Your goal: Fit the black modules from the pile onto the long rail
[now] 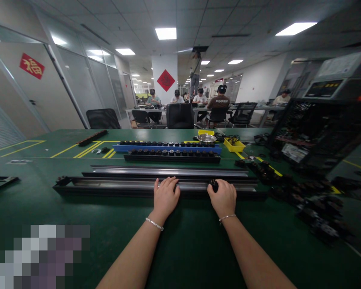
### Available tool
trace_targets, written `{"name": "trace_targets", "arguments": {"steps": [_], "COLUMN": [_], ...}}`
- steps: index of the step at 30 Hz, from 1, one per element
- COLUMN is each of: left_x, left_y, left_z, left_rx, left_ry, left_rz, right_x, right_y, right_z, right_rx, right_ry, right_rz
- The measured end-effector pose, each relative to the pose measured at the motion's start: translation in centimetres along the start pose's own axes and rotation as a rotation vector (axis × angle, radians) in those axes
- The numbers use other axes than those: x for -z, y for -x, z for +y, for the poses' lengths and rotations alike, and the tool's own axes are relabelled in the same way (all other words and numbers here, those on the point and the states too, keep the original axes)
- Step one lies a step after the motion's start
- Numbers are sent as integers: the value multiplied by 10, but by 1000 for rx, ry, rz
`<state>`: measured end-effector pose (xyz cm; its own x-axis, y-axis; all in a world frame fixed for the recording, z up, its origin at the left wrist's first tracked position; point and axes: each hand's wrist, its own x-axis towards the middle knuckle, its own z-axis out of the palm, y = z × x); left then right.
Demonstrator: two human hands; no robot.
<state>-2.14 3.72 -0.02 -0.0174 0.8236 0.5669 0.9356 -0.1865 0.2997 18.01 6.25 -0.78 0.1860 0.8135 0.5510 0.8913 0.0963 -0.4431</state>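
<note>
A long black rail (pixel 132 187) with a shiny metal channel lies crosswise on the green table in front of me. My left hand (pixel 166 196) is over its near edge around the middle, the fingers curled into the channel. Farther right, my right hand (pixel 224 197) pinches a small black ribbed part (pixel 213 185) at the channel. Small dark parts (pixel 63 179) sit in the rail's left end. Just behind lies a second rail with a bare shiny channel (pixel 168 171). What the left fingertips touch is partly hidden.
Behind are a blue rail (pixel 165 149) and a black rail (pixel 171 157), each bearing a row of small parts. Loose black parts (pixel 319 208) are heaped at right beside an open computer case (pixel 301 132). A yellow bin (pixel 234 145) and metal bowl (pixel 206 138) stand farther back.
</note>
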Motion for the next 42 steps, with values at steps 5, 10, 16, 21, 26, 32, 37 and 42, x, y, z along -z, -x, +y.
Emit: {"name": "trace_targets", "arguments": {"steps": [5,10,16,21,26,32,37,42], "left_x": [0,1,1,1,1,2,3,1], "left_y": [0,-1,-1,0,-1,-1,-1,0], "left_z": [0,1,2,1,0,0,0,0], "left_rx": [5,8,17,13,11,4,6,-4], "left_ry": [8,10,10,9,16,12,8,-10], "left_rz": [0,-4,-16,-13,-20,-28,-27,-22], "right_x": [0,2,4,4,6,9,8,9], "right_y": [-2,-4,-5,-6,-7,-8,-9,-11], "right_z": [7,12,16,18,22,28,31,35], "right_rx": [-12,-27,-45,-53,-86,-114,-125,-153], "right_ry": [34,48,55,60,71,70,78,89], "right_rz": [6,20,53,72,89,87,98,121]}}
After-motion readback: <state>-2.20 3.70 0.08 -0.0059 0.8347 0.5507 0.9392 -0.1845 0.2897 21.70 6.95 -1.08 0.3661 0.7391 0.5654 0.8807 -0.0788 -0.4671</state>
